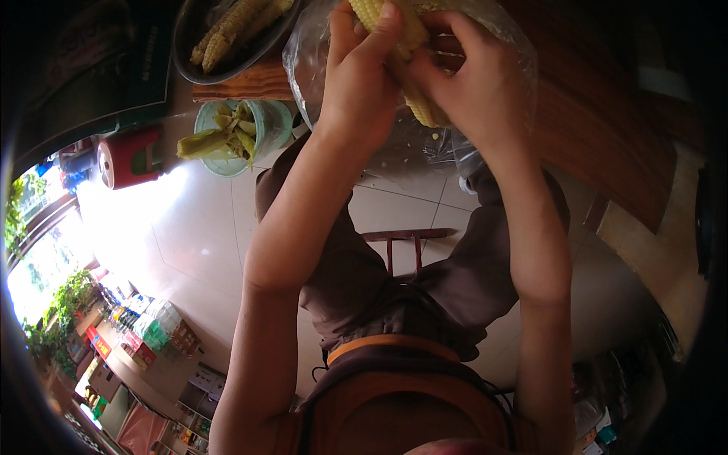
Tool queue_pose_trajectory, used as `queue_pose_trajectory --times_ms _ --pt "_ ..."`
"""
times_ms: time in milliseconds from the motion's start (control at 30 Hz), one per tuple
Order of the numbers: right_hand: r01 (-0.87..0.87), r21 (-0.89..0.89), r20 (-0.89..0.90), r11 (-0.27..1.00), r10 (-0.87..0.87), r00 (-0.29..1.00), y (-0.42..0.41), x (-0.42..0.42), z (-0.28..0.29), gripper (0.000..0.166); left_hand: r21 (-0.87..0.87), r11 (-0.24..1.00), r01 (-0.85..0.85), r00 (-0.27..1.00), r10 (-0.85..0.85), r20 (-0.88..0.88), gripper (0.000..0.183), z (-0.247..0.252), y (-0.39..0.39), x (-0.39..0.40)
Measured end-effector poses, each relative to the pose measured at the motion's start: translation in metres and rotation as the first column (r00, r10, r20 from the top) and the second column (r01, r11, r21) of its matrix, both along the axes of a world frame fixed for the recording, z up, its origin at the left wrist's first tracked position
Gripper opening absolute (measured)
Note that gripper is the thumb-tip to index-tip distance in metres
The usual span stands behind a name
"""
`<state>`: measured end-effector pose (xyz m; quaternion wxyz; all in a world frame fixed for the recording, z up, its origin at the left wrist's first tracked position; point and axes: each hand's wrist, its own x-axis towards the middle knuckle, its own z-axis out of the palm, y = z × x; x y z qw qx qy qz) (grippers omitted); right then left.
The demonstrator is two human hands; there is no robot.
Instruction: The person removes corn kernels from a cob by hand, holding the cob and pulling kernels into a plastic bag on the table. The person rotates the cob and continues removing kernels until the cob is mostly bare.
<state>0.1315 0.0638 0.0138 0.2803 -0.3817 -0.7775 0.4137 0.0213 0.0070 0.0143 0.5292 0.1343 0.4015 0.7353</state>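
At the top of the head view, my left hand (364, 74) grips a pale yellow ear of corn (420, 108), its thumb pressed along the upper part. My right hand (480, 74) is on the same corn from the other side, fingers curled and thumb against the kernels. Whether a second ear lies within the grasp cannot be told, because the fingers cover the middle. Beneath both hands spreads a clear plastic bag (310, 62). A few loose kernels (435, 136) lie on its near part.
To the upper left, a dark metal bowl (185, 65) holds corn cobs (227, 37) beside a wooden board's edge (244, 85). Below it stands a light green bin (267, 131) with corn husks (227, 136). A red stool (128, 156) is farther left; a brown wooden surface (597, 131) extends right.
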Motion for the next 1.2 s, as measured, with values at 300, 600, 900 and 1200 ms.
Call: queue_pose_trajectory --times_ms 300,600,900,1200 --pt "0.054 0.025 0.004 0.998 -0.054 0.999 0.004 0.001 0.001 0.026 -0.004 1.0 -0.008 0.998 0.008 0.056 0.039 0.003 -0.001 0.001" --pt "-0.04 -0.16 -0.176 0.986 0.011 0.984 0.009 0.003 -0.015 0.027 0.019 1.0 -0.005 0.997 0.003 0.076 0.037 -0.001 0.001 -0.005" --pt "-0.07 -0.214 -0.249 0.974 0.015 0.968 0.003 0.002 -0.007 0.024 0.018 1.0 -0.003 0.997 0.002 0.079 0.037 -0.003 0.001 -0.007" --pt "-0.068 -0.469 -0.311 0.881 -0.092 0.946 0.013 0.008 -0.01 0.022 -0.01 1.0 0.006 0.996 -0.005 0.095 0.038 0.0 -0.002 -0.006"
